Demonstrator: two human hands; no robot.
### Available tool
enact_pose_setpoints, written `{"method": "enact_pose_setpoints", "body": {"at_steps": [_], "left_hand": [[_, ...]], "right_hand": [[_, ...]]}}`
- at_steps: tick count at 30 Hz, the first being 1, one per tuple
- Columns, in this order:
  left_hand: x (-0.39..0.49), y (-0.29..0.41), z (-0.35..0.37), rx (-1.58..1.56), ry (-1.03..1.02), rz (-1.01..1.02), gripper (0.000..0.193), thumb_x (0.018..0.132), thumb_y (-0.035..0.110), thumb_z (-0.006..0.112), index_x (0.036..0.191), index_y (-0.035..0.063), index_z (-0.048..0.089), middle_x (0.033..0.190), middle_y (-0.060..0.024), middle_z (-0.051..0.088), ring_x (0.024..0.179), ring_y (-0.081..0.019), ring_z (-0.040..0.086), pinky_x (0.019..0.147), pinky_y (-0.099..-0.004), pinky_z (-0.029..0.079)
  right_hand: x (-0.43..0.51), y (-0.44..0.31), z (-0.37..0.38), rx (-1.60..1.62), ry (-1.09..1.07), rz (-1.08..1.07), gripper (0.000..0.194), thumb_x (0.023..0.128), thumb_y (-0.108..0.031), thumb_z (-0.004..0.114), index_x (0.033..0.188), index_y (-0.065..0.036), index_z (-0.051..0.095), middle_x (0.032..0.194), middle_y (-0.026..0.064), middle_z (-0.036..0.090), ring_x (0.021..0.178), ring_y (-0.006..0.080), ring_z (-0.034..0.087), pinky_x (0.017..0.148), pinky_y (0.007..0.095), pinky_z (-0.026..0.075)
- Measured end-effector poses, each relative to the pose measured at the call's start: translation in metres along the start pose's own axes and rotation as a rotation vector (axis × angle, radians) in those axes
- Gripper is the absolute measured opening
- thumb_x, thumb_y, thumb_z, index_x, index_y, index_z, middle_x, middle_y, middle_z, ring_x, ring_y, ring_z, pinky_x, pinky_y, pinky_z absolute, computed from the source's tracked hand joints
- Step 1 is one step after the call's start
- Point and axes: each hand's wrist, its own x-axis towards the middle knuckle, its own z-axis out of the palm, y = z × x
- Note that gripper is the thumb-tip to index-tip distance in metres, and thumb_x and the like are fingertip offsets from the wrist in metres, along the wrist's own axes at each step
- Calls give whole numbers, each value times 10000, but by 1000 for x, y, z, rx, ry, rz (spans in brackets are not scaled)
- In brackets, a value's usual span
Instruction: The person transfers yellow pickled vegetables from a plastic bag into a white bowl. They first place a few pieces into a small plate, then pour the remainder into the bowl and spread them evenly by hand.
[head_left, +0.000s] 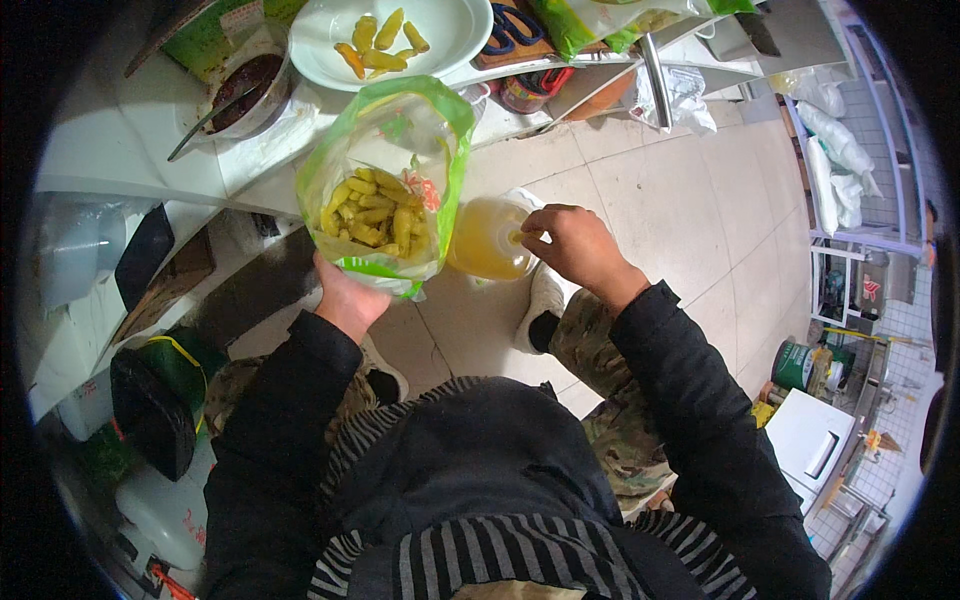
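Observation:
My left hand (347, 300) holds up an opened green and clear plastic bag (459, 112) from below, with many yellow-green pickled peppers (371, 214) inside. To its right, my right hand (577, 244) pinches a small yellowish piece, perhaps a pepper, over a translucent jug (487, 238) of yellow liquid standing by my shoe. Whether the piece touches the jug's mouth I cannot tell. Above the bag, a white bowl (457, 45) on the counter holds several loose peppers, one more orange than the others.
On the counter stand a clear tub (279, 112) of dark red sauce with a metal utensil, and blue-handled scissors (516, 31) beside green packages (592, 26). A red-lidded jar (525, 91) sits beneath. Containers (161, 510) line the lower left; a rack (900, 172) holding plastic bags is at right.

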Motion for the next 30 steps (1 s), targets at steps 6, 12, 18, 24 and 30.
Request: {"method": "enact_pose_setpoints", "body": {"at_steps": [6, 12, 18, 24, 30], "left_hand": [[4, -4, 4, -40, 47, -53, 674, 1067, 634, 431, 1556, 176, 501, 1563, -96, 551, 1394, -359, 551, 1146, -612, 466], [6, -9, 9, -17, 59, -30, 668, 1078, 619, 412, 1552, 158, 503, 1571, -116, 545, 1395, -360, 556, 1152, -618, 464], [18, 12, -23, -11, -500, -513, 710, 1072, 603, 452, 1598, 125, 449, 1566, -182, 532, 1423, -366, 543, 1157, -651, 456], [29, -4, -61, 42, -416, -437, 674, 1086, 510, 524, 1605, 93, 415, 1538, -185, 538, 1399, -327, 567, 1187, -530, 476], [18, -18, -39, -160, -530, -447, 681, 1070, 529, 531, 1573, 75, 467, 1508, -180, 575, 1383, -320, 581, 1181, -516, 471]], "right_hand": [[-3, 5, 11, -11, 43, -49, 238, 941, -219, 748, 1130, -77, 777, 1023, 139, 773, 901, 362, 743, 813, 457, 597], [-2, -1, -37, 58, 222, 25, 245, 931, -184, 761, 1151, -78, 779, 1026, 132, 793, 821, 358, 744, 787, 441, 599], [-21, -43, -96, 349, 594, -2, 221, 939, -101, 759, 1126, 16, 769, 898, 106, 790, 707, 171, 716, 642, 302, 562], [-50, -100, -115, 412, 769, -763, 165, 883, -56, 717, 1023, 21, 756, 924, 169, 781, 679, 232, 722, 586, 306, 570], [-57, -140, -91, 118, 147, -441, 150, 796, -66, 724, 940, -24, 733, 884, 157, 759, 670, 325, 734, 598, 439, 594]]}}
